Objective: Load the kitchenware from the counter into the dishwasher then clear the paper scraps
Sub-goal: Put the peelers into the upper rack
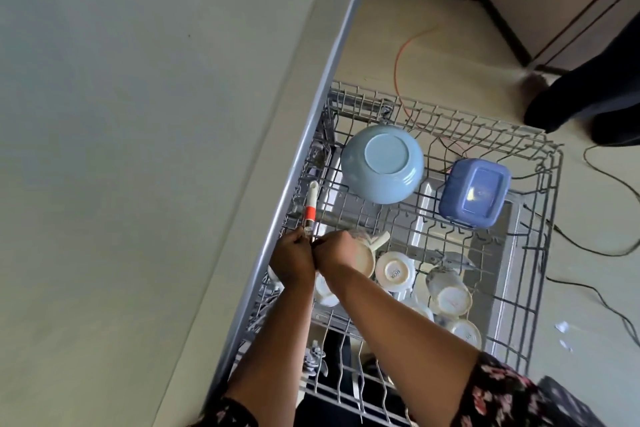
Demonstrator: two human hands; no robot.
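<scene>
- A person's left hand [292,256] gripped the lower end of an orange-and-white-handled utensil [310,204]. The utensil stood just beyond the knuckles, at the edge of the dishwasher rack [540,218] beside the bench [138,114].
- The right hand [334,251] pressed against the left with its fingers curled; whether it also grasped the utensil could not be told.
- The step appeared to be seating the utensil among the wires. A firm hold low on the handle and a straight feed seemed the sound course, lest it snag or slip through.
- Upturned cups [394,270] sat just right of the right hand, so the wrist likely had to keep off them.
- A blue bowl [382,163] and a lilac container [474,192] sat beyond the hands.
- Paper scraps [562,328] lay on the floor, well right of both hands, not yet cleared.
</scene>
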